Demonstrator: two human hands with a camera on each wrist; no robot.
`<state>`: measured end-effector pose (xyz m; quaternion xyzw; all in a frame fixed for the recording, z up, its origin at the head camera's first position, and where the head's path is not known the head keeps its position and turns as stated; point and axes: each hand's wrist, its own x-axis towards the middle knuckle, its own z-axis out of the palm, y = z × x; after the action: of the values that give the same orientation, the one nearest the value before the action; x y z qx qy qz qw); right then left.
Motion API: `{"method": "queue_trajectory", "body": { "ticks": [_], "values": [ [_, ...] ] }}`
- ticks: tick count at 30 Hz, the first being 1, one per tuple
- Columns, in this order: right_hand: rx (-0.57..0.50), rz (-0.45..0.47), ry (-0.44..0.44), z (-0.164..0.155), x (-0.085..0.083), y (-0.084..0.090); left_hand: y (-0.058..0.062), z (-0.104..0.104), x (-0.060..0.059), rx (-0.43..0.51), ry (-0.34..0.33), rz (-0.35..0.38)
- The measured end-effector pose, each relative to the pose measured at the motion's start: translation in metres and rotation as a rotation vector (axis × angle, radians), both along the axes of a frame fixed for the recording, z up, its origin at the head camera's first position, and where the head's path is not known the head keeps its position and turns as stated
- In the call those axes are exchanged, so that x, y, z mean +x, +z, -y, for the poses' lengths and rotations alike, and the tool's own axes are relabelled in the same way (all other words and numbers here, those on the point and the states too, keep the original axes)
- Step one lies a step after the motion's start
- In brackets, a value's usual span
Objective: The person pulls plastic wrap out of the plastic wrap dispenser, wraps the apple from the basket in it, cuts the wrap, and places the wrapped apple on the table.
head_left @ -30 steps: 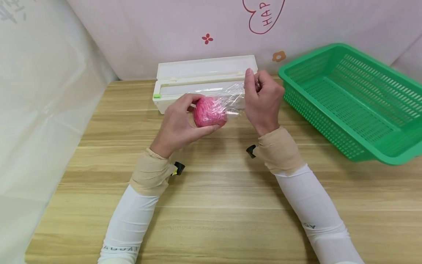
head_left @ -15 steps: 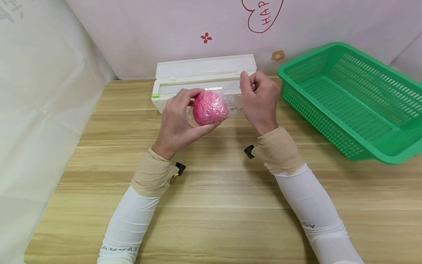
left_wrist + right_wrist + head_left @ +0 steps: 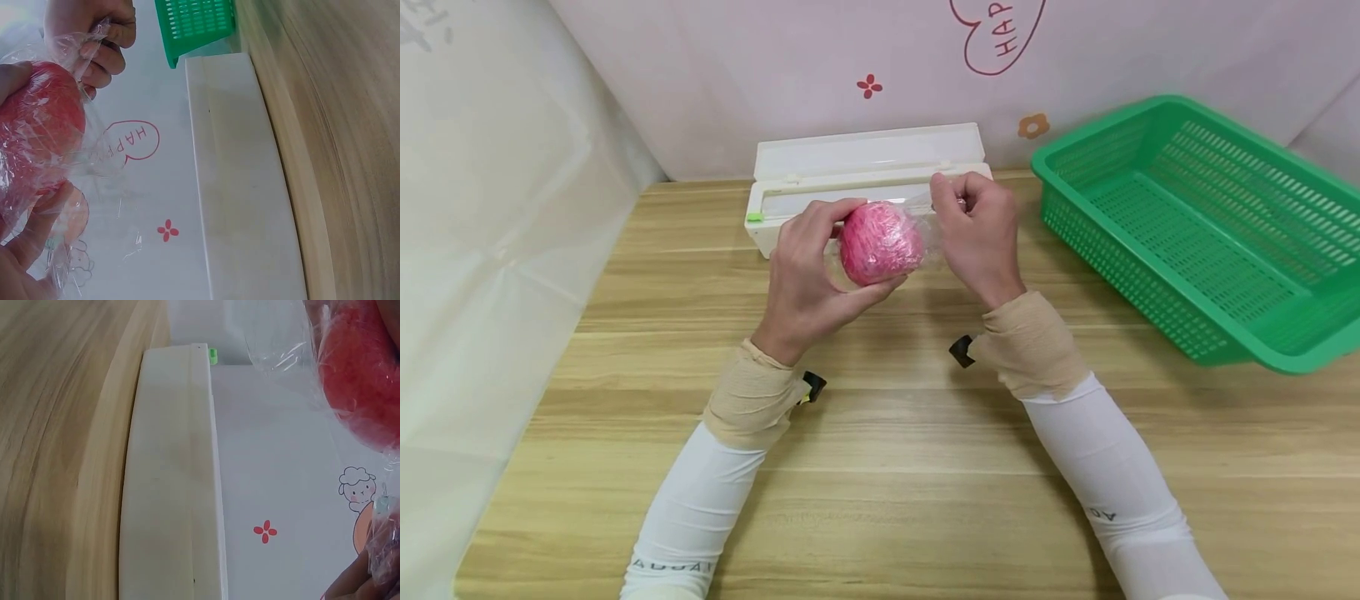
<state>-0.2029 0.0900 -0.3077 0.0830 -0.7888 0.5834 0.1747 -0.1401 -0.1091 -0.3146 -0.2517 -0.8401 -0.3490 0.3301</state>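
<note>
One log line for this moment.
left hand: holds apple | right hand: pinches cling film | basket: empty

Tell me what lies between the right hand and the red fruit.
Only a short stretch of clear cling film: the right hand pinches its loose end beside the red fruit, held by the left hand. The head view shows it.

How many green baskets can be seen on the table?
1. The green basket stands on the wooden table, to the right of the right hand; nothing shows inside it. The white dispenser box could hide little behind it.
</note>
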Motion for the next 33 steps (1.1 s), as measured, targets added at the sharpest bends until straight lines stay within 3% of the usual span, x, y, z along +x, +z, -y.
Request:
{"method": "queue_trajectory", "body": {
  "ticks": [16, 28, 33],
  "values": [
    [-0.041, 0.057, 0.06, 0.009, 0.002, -0.004, -0.002, -0.006, 0.001, 0.052, -0.006, -0.065],
    [-0.15, 0.116, 0.187, 0.012, 0.005, -0.008, -0.006, -0.01, 0.001, 0.073, 0.004, -0.078],
    [-0.241, 0.155, 0.25, 0.015, 0.007, -0.006, -0.007, -0.011, 0.002, 0.09, 0.0, -0.091]
  ]
}}
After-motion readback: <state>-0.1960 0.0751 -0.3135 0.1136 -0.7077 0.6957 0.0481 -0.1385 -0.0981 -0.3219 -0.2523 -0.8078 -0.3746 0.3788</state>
